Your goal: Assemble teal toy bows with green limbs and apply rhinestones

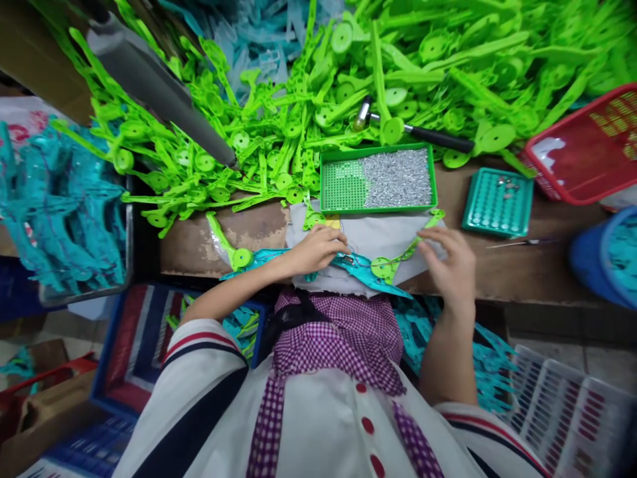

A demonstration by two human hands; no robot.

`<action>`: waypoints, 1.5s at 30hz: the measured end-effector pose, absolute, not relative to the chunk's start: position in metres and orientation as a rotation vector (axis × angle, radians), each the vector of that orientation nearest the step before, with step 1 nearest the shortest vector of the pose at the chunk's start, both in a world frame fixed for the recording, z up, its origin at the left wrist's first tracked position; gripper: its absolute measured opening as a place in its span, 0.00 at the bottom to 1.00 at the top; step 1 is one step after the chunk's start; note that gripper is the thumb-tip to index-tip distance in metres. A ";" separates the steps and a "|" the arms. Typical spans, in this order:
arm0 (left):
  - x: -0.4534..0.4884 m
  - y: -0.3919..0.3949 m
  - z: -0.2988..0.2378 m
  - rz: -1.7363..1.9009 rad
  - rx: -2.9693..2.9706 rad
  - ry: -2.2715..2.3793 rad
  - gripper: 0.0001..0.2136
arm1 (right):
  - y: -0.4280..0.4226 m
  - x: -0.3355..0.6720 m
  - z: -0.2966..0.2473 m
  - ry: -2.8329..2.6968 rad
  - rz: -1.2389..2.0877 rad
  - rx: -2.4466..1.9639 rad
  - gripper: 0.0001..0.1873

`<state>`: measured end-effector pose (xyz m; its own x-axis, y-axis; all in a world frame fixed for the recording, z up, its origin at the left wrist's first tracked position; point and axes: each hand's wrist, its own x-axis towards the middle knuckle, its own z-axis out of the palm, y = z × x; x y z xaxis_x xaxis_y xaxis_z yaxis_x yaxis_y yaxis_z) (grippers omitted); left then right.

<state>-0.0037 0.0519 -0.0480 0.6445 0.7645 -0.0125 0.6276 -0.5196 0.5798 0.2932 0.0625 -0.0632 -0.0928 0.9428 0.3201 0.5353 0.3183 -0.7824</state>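
Note:
My left hand [323, 250] is over a turquoise plastic piece [371, 275] lying on a grey cloth [361, 232]. Its fingertips are pinched together at a small metal bit on that piece; what they hold is too small to make out. My right hand [452, 263] is at the cloth's right edge, thumb and fingers apart, beside a bright green plastic arm [385, 268] with a round disc end. Whether the right fingertips touch this arm I cannot tell. Another green arm [242, 258] lies left of my left hand, near the bench edge.
Behind the cloth stands a green basket [326, 207] of small metal pins. A hammer [438, 137] rests on the heaped green parts [279, 143]. To the right are a teal tray [497, 222], a thin metal tool [517, 243], a red basket [562, 192] and a blue bucket [592, 255].

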 end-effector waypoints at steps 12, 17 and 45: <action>0.007 0.045 -0.042 0.521 2.178 1.126 0.13 | 0.039 0.293 -0.085 -1.942 0.597 -1.315 0.11; -0.031 0.008 -0.007 0.585 1.736 0.912 0.11 | 0.084 0.285 -0.072 -1.998 0.617 -1.227 0.11; 0.093 0.061 -0.063 0.222 1.891 1.292 0.09 | 0.055 0.302 -0.093 -2.218 0.923 -1.161 0.06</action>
<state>0.0934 0.0607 -0.0627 0.4589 0.8411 -0.2865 0.6974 -0.1411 0.7027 0.3021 0.0552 -0.0930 -0.5321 0.8414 0.0946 0.5258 0.4160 -0.7419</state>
